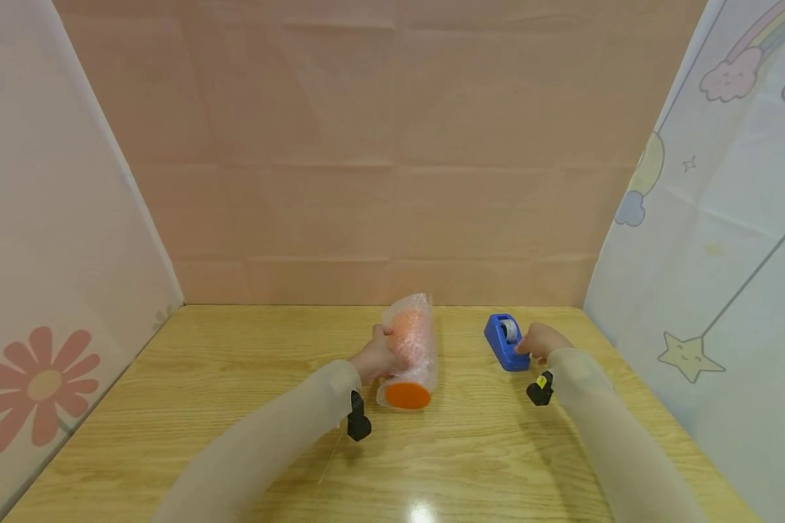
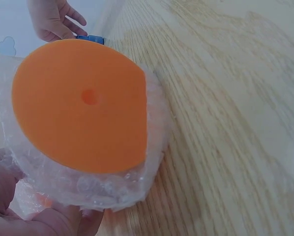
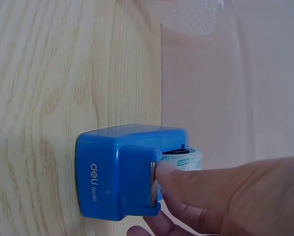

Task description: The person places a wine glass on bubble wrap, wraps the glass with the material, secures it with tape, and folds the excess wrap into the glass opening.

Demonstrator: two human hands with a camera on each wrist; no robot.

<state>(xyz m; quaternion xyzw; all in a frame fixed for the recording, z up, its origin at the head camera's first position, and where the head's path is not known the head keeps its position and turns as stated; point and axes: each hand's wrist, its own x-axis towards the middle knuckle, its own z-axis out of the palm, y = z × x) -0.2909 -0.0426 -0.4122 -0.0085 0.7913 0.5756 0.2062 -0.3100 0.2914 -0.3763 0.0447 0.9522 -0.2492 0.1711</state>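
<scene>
gap: table [image 1: 461, 356] between bubble-wrapped bundle [image 1: 419, 341] and tape dispenser [image 1: 506, 356] | room: table's left side | barrier: back wall [image 1: 392, 181]

Blue tape dispenser [image 3: 112, 172]: "deli No.811". Tape roll [image 3: 190, 159]: print too small.

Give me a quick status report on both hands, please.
Left hand gripping bubble-wrapped orange roll. Right hand touching blue tape dispenser. No obstruction visible between them.
</scene>
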